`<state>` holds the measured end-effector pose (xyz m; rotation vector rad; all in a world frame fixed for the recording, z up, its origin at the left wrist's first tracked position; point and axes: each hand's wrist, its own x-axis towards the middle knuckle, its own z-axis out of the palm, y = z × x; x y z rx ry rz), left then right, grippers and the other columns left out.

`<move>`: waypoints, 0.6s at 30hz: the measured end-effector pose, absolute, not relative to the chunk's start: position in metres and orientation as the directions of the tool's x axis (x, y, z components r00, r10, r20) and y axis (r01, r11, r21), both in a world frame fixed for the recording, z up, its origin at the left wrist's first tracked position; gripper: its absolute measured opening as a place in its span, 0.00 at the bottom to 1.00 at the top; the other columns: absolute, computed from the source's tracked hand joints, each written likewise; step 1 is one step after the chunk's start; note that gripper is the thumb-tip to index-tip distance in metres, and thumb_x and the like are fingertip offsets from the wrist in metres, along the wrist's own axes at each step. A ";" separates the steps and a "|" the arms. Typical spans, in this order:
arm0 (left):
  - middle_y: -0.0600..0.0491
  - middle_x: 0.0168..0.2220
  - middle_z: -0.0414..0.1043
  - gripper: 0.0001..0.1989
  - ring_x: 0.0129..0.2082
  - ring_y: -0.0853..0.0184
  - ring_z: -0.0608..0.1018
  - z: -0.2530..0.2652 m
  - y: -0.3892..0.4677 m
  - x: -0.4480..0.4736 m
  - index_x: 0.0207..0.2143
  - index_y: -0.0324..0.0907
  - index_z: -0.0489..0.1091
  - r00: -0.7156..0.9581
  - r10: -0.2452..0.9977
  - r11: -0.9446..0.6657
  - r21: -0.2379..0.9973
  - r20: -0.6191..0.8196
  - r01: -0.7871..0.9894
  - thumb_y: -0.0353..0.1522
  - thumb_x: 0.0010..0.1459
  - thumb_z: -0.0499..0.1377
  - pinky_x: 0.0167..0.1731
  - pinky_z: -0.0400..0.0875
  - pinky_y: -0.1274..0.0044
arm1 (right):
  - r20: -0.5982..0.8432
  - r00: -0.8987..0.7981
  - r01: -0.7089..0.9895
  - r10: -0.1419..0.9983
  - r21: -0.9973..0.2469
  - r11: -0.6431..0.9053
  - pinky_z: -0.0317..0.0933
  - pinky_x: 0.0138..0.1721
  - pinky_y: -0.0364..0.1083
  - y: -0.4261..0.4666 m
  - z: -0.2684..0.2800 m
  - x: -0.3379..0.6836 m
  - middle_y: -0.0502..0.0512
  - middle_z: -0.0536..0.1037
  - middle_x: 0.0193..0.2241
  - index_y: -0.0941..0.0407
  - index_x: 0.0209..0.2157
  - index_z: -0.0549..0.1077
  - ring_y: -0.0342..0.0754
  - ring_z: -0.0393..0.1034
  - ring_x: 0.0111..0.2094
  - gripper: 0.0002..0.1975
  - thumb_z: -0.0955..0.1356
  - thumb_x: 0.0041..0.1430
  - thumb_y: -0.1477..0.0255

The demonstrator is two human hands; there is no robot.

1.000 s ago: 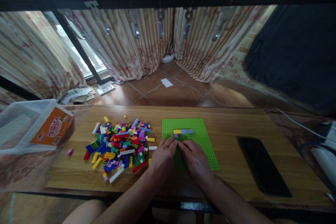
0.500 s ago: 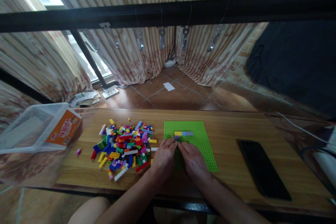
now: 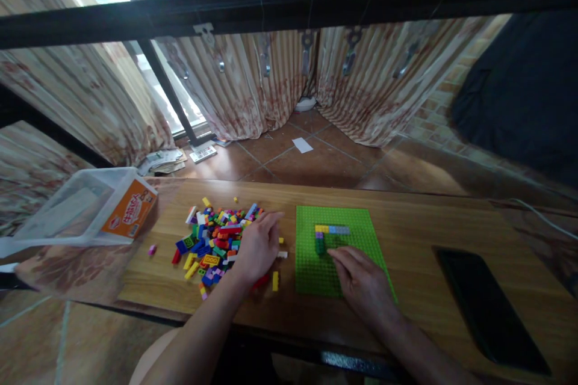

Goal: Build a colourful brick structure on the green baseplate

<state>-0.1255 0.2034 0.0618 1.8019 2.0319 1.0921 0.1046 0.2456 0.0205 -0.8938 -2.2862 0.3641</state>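
A bright green baseplate (image 3: 361, 225) lies on the table. On it, a row of yellow, light blue and grey bricks (image 3: 333, 230) runs sideways. From the row's left end, a purple brick (image 3: 319, 235) and a dark green brick (image 3: 320, 246) lead toward me. My right hand (image 3: 365, 283) is over the plate, fingertips drawn together just right of the dark green brick; whatever they may pinch is hidden. Over the right side of a pile of mixed bricks (image 3: 212, 246), my left hand (image 3: 259, 246) has its fingers stretched out, and I see nothing held in it.
A clear plastic box (image 3: 97, 207) with an orange label rests on its side at the left. A black phone-like slab (image 3: 490, 310) lies on the right of the wooden table (image 3: 415, 222). A yellow brick (image 3: 276, 281) sits between pile and plate. A dark rail (image 3: 253, 3) crosses beyond the table.
My left hand has left the baseplate and moved left over the brick pile. My right hand has drawn slightly back, uncovering the dark green brick below the purple one. The view has shifted.
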 end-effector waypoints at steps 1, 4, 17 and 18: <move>0.49 0.42 0.76 0.15 0.42 0.65 0.77 0.064 0.203 -0.132 0.44 0.41 0.72 -0.265 0.912 0.006 0.636 0.314 0.772 0.24 0.59 0.50 0.46 0.71 0.72 | 0.466 -0.572 0.505 0.675 -0.448 0.738 0.68 0.42 0.48 0.244 0.019 0.104 0.55 0.78 0.36 0.54 0.42 0.75 0.48 0.73 0.39 0.12 0.61 0.64 0.74; 0.49 0.39 0.77 0.14 0.39 0.65 0.78 0.069 0.202 -0.148 0.42 0.41 0.73 -0.360 0.872 0.076 0.634 0.331 0.769 0.25 0.57 0.52 0.42 0.71 0.74 | 0.442 -0.612 0.503 0.656 -0.422 0.754 0.68 0.41 0.48 0.239 0.013 0.103 0.55 0.78 0.35 0.55 0.41 0.75 0.48 0.73 0.38 0.11 0.62 0.64 0.74; 0.52 0.29 0.77 0.12 0.28 0.68 0.75 0.085 0.190 -0.194 0.37 0.38 0.76 -0.440 0.889 0.089 0.897 0.125 0.433 0.34 0.53 0.58 0.28 0.68 0.79 | 0.470 -0.700 0.385 0.538 -0.386 0.838 0.66 0.41 0.48 0.227 -0.001 0.107 0.54 0.78 0.39 0.53 0.44 0.73 0.48 0.73 0.40 0.10 0.63 0.63 0.72; 0.52 0.28 0.77 0.12 0.27 0.69 0.75 0.087 0.188 -0.199 0.37 0.38 0.76 -0.502 0.856 0.097 0.913 0.127 0.397 0.34 0.53 0.59 0.27 0.67 0.80 | 0.474 -0.701 0.376 0.533 -0.389 0.841 0.66 0.41 0.48 0.226 -0.001 0.108 0.54 0.78 0.38 0.53 0.45 0.73 0.48 0.73 0.40 0.10 0.64 0.63 0.72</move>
